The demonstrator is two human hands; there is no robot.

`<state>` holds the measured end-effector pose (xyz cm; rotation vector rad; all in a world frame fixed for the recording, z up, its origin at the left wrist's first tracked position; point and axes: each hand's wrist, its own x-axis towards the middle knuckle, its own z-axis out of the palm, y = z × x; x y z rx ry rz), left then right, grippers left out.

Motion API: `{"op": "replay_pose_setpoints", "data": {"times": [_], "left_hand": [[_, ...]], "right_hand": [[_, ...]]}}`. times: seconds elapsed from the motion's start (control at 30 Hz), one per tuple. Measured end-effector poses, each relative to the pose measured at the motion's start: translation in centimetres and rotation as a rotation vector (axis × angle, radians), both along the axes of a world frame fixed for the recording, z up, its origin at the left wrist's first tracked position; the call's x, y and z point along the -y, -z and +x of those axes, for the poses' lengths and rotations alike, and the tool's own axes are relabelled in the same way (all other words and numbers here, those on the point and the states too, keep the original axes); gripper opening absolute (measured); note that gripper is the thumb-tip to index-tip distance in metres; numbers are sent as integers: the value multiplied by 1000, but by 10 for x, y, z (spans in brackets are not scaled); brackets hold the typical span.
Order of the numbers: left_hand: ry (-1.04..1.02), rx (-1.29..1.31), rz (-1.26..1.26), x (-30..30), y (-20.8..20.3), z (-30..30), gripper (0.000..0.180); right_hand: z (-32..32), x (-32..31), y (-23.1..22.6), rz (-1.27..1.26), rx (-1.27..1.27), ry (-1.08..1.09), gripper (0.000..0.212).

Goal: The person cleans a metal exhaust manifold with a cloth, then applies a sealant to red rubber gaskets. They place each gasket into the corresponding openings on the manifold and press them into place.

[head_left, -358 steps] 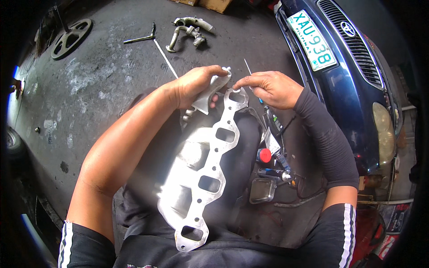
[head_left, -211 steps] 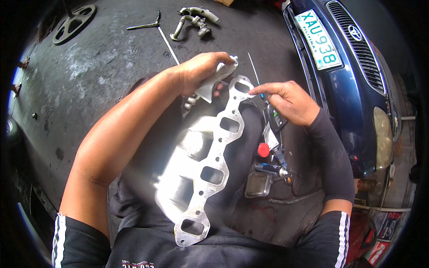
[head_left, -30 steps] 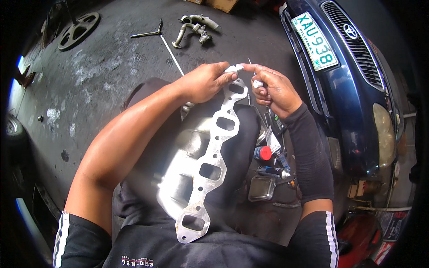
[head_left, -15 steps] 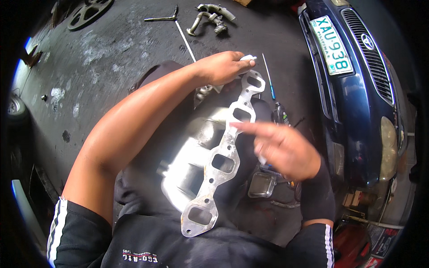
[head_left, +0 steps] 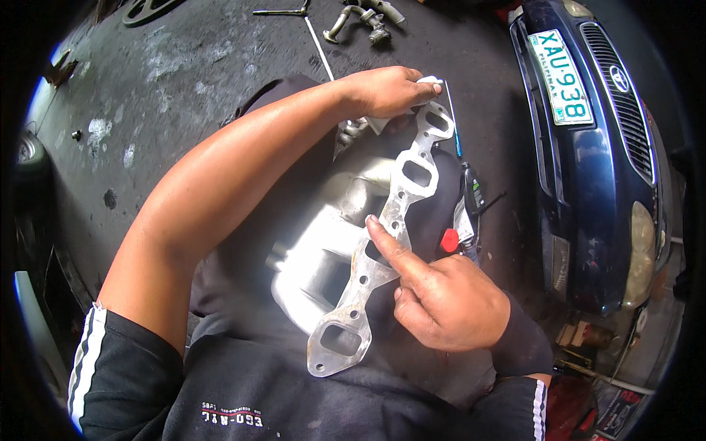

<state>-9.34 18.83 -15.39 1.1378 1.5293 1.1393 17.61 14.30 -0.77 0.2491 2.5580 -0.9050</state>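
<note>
A silvery metal intake manifold (head_left: 312,246) lies across my lap, its long flange with port openings and bolt holes facing up. My left hand (head_left: 393,90) is closed around the far end of the manifold. A white cloth or paper (head_left: 429,80) shows beside its thumb. My right hand (head_left: 448,301) crosses the flange from the right with the index finger stretched out over a port near the middle. Its other fingers are curled, and nothing shows in them. The fingertip lies at the port's left edge; whether it touches the metal is hard to tell.
Right of my lap are a dark bottle (head_left: 473,189), a red round cap (head_left: 449,240) and a blue-handled screwdriver (head_left: 457,140). Farther off lie a T-handle wrench (head_left: 318,44) and metal pipe fittings (head_left: 365,22). A dark blue car front (head_left: 599,191) stands along the right side.
My right index finger has moved from an upper port down toward me to a middle one, and its motion blur is gone. My left hand keeps its hold. The whole view has shifted slightly.
</note>
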Motion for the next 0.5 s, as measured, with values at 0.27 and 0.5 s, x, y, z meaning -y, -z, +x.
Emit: {"op": "replay_pose_setpoints", "data": {"times": [0.27,0.5], "left_hand": [[0,-35,-14,2,-3,-1,63],[-5,4,-4,7,-6,1,66]], "right_hand": [[0,4,-10,-38,100,-78,90],[-11,-9,-25,-115,89,-31,75]]}}
